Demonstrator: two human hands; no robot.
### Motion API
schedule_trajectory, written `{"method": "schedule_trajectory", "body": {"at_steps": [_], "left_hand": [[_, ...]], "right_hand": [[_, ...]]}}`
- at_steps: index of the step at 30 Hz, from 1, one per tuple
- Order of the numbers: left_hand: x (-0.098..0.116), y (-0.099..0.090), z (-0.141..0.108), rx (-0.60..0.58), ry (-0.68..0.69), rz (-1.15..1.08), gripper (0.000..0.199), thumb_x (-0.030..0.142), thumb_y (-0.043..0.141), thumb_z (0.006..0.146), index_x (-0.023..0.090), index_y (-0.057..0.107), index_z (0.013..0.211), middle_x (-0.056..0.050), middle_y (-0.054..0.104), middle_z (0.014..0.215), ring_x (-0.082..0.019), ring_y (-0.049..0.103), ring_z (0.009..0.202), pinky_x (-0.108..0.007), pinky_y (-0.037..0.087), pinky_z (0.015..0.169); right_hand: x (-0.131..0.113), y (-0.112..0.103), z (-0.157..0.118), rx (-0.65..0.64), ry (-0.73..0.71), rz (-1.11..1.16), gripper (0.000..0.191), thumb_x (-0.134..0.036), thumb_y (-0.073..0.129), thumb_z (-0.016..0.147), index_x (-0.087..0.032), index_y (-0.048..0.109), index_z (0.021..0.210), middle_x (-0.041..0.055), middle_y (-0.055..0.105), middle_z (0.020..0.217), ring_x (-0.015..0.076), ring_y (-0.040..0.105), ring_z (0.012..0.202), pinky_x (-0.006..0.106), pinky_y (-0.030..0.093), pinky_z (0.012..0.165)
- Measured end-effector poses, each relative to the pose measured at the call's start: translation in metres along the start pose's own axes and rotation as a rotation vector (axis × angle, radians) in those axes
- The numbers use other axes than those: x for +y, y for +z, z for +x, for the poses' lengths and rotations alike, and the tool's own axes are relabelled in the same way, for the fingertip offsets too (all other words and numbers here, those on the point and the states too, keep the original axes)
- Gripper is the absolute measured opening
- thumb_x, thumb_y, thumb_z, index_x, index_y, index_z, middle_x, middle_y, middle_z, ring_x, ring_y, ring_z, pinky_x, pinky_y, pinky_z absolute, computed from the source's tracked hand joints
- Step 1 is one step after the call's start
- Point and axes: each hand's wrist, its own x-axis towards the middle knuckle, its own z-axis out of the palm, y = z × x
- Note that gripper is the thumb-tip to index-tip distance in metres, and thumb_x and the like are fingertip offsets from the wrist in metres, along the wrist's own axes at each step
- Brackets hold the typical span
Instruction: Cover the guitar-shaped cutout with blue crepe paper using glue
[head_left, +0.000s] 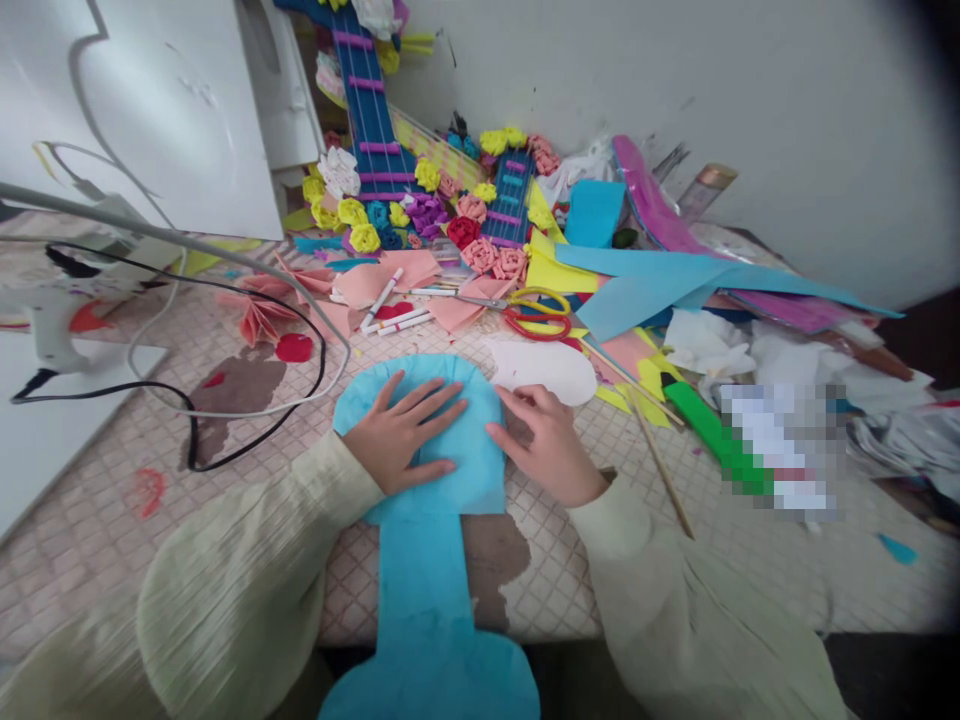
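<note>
Lying on the table (551,580), with the near part reaching past its edge: blue shape (424,550), narrow in the middle and wide at both ends. Upon the far, rounded end, left hand (401,435) laid flat, with fingers spread, grasping nothing. At the right rim of the same end, right hand (551,445), with bent fingers and the thumb close to the rim (cannot tell if pinching it or only touching).

Just behind the right hand, white paper (555,370) of oval form. Farther behind, scissors (504,303) with yellow and red handles, and near them some white sticks (403,322). To the right, thin wooden sticks (661,465), then a green thing (712,435), partly hidden by blurred squares. To the left, black cable (195,440) in a loop, and glue gun (56,335), well apart from both hands. At the back, before the wall (570,70), two blue guitars (371,120) among flowers (427,213) of many colours; right of these, long blue strips (660,275).
</note>
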Motion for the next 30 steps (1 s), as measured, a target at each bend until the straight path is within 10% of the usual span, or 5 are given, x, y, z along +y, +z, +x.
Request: {"method": "schedule_trajectory", "body": {"at_steps": [9,25,30], "left_hand": [[0.002,-0.001,0.001,-0.030,-0.017,0.011,0.074,0.063,0.023,0.082,0.020,0.013,0.141,-0.004,0.018,0.147,-0.023,0.015,0.135,-0.046,-0.004,0.108],[-0.002,-0.006,-0.004,-0.078,-0.107,0.002,0.097,0.079,0.025,0.067,0.018,0.013,0.141,-0.005,0.019,0.147,-0.027,0.016,0.135,-0.048,-0.009,0.106],[-0.009,-0.005,-0.005,-0.054,-0.154,0.043,0.071,0.065,0.018,0.082,0.024,0.020,0.140,-0.001,0.019,0.147,-0.026,0.010,0.136,-0.051,-0.008,0.106]], "right_hand": [[-0.018,0.004,-0.002,-0.216,-0.271,-0.216,0.050,-0.036,0.023,0.093,-0.014,0.028,0.138,0.0080,0.025,0.146,0.0210,0.017,0.135,0.050,0.008,0.109],[-0.005,0.003,-0.005,-0.271,-0.302,-0.192,0.072,-0.055,0.032,0.086,-0.015,0.010,0.142,0.0106,0.017,0.148,0.0242,0.012,0.136,0.053,0.013,0.109],[-0.004,0.004,-0.005,-0.306,-0.293,-0.195,0.073,-0.056,0.029,0.086,-0.014,0.011,0.142,0.0100,0.013,0.148,0.0235,0.008,0.136,0.053,0.011,0.109]]}}
